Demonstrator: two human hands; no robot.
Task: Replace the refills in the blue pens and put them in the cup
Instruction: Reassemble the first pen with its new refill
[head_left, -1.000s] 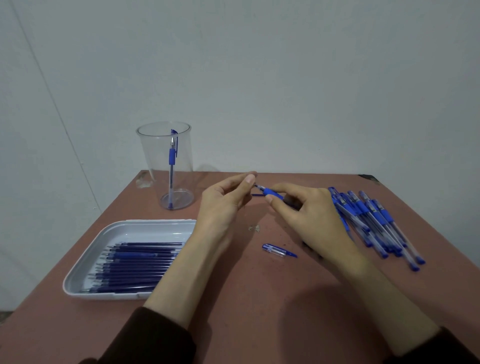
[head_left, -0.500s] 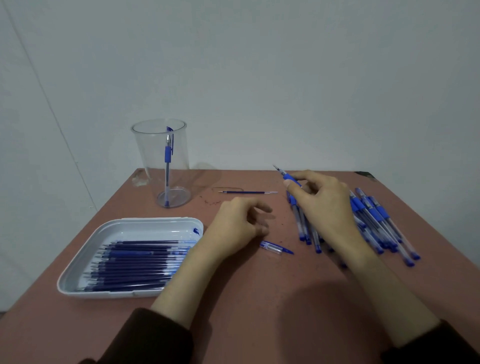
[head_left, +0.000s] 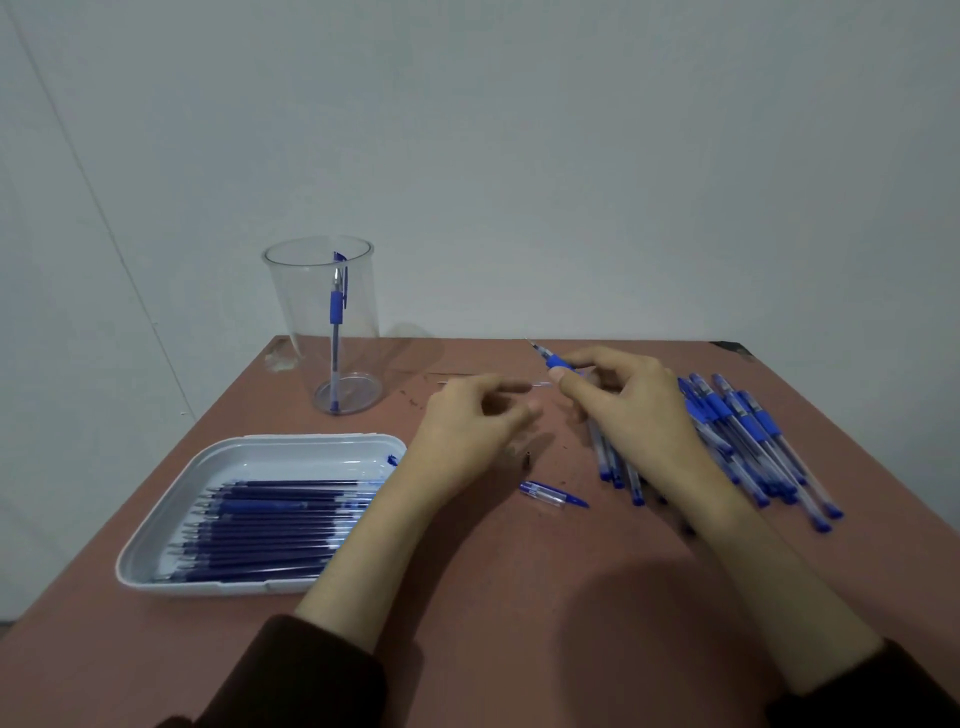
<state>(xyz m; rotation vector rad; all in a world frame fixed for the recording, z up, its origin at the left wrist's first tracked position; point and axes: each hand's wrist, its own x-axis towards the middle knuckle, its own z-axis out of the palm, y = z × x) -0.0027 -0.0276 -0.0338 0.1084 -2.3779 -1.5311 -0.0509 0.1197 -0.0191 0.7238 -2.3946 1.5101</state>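
Right hand (head_left: 639, 410) is gripping a pen (head_left: 555, 359) by its blue grip section, thumb and index pinching it, metal tip pointing up-left toward the wall; the rest of that pen is hiding under the palm. Left hand (head_left: 467, 431) is hovering just left of it with fingers loosely curled and motion-blurred. A loose refill (head_left: 543, 384) is lying flat on the desk (head_left: 519, 597) right at those fingertips; cannot tell whether the left hand is grasping it, touching it or free. A short clear barrel piece (head_left: 553, 493) with a blue end is lying on the desk between the two forearms, and a tiny dark bit (head_left: 527, 458) is sitting just above it. Pens (head_left: 748, 431) are lying in a loose pile at the right, partly under the right hand and wrist. Cup (head_left: 296, 312) is standing upright at the far left near the wall, well apart from both hands, with a second pen (head_left: 336, 312) standing in it. White tray (head_left: 260, 441) is sitting near left, holding a row of refills (head_left: 270, 525) lying side by side; the left forearm is crossing its right corner. Dark sleeves are showing at the bottom edge.
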